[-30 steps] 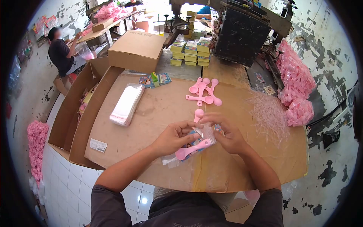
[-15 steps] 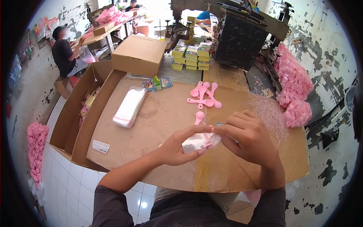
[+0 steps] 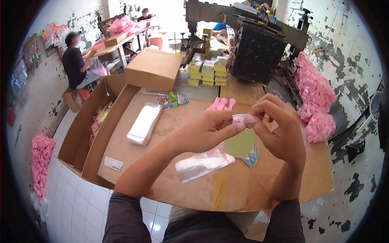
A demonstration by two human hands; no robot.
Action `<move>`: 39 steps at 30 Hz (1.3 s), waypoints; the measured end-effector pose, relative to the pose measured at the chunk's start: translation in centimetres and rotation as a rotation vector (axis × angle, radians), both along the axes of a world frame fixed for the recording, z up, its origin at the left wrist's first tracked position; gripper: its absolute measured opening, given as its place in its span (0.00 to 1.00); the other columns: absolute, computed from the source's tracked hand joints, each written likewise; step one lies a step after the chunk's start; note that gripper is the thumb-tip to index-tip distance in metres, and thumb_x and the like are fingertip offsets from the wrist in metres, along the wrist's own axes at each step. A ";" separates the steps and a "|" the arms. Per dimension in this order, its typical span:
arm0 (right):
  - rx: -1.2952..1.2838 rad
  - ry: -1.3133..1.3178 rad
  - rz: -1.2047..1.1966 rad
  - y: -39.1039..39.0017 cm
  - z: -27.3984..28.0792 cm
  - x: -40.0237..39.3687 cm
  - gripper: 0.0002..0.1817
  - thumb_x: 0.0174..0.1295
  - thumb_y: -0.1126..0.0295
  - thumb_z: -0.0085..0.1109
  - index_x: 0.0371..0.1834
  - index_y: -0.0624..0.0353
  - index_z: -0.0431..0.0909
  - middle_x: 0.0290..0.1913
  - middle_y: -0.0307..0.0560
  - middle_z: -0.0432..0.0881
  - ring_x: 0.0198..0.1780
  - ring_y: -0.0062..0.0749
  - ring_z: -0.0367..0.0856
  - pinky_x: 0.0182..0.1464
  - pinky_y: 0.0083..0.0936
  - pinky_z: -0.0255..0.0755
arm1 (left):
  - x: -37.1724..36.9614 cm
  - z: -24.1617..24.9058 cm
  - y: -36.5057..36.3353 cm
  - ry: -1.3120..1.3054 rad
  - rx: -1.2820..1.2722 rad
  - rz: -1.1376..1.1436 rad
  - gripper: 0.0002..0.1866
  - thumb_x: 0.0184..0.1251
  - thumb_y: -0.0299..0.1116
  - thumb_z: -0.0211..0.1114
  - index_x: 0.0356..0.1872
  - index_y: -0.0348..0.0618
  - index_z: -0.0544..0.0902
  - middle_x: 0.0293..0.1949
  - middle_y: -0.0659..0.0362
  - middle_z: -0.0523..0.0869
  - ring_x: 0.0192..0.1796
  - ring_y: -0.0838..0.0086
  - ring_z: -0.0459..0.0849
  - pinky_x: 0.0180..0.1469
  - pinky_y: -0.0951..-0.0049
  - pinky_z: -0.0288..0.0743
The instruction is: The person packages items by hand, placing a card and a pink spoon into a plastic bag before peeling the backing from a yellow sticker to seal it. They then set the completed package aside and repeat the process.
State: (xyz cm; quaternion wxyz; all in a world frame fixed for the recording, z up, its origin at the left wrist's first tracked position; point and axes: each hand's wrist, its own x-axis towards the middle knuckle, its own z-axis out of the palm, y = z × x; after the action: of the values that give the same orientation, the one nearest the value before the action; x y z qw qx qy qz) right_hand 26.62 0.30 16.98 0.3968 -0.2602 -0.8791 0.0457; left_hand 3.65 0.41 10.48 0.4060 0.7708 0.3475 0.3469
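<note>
Both hands are raised over the cardboard-covered table [image 3: 133, 162]. My left hand [image 3: 214, 129] pinches one end of a clear plastic bag [image 3: 244, 120]. At the bag's other edge are the closed fingers of my right hand [image 3: 277, 125]. A yellow-green card [image 3: 240, 144] shows just below the hands, and small printed cards [image 3: 251, 156] lie beside it. Flat clear bags [image 3: 204, 165] rest on the cardboard below my left hand. Pink spoons [image 3: 223, 104] lie behind the hands, partly hidden. A stack of clear bags [image 3: 145, 123] sits to the left.
A closed box [image 3: 154, 69] and stacks of yellow-edged cards [image 3: 206, 73] stand at the back, near a black machine box [image 3: 257, 52]. An open carton [image 3: 91, 129] is at the left. Bagged pink items [image 3: 318, 93] are piled right. A person [image 3: 75, 62] sits far left.
Both hands have risen with the plastic bag between them. The flat bags, yellow-green card and printed cards below now show more. The view has shifted slightly.
</note>
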 end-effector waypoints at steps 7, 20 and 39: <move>-0.209 0.182 -0.041 0.8 -1.0 0.1 0.05 0.66 0.74 0.68 0.42 0.63 0.86 0.33 0.42 0.87 0.32 0.22 0.82 0.32 0.21 0.70 | 1.0 0.3 1.7 -0.166 0.054 -0.015 0.15 0.85 0.34 0.59 0.61 0.38 0.85 0.47 0.61 0.89 0.47 0.86 0.82 0.49 0.78 0.77; -0.205 0.196 -0.005 3.9 -2.7 0.3 0.05 0.66 0.73 0.69 0.40 0.63 0.86 0.35 0.44 0.85 0.31 0.25 0.81 0.32 0.23 0.71 | 1.3 -0.6 2.6 -0.349 -0.150 -0.055 0.18 0.82 0.24 0.58 0.69 0.34 0.75 0.57 0.49 0.89 0.60 0.68 0.89 0.63 0.71 0.82; -0.296 0.318 0.167 3.9 -3.5 -0.1 0.07 0.68 0.76 0.67 0.47 0.63 0.84 0.37 0.42 0.88 0.34 0.19 0.83 0.35 0.20 0.74 | 2.0 -0.6 1.2 -0.240 0.040 0.103 0.25 0.75 0.19 0.65 0.70 0.31 0.72 0.55 0.49 0.88 0.59 0.68 0.89 0.63 0.68 0.83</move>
State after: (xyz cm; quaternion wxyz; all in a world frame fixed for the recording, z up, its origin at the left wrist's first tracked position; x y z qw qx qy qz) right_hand 26.55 4.23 13.52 0.4826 -0.2314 -0.8078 0.2471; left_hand 5.69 1.56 9.87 0.4107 0.7129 0.3285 0.4638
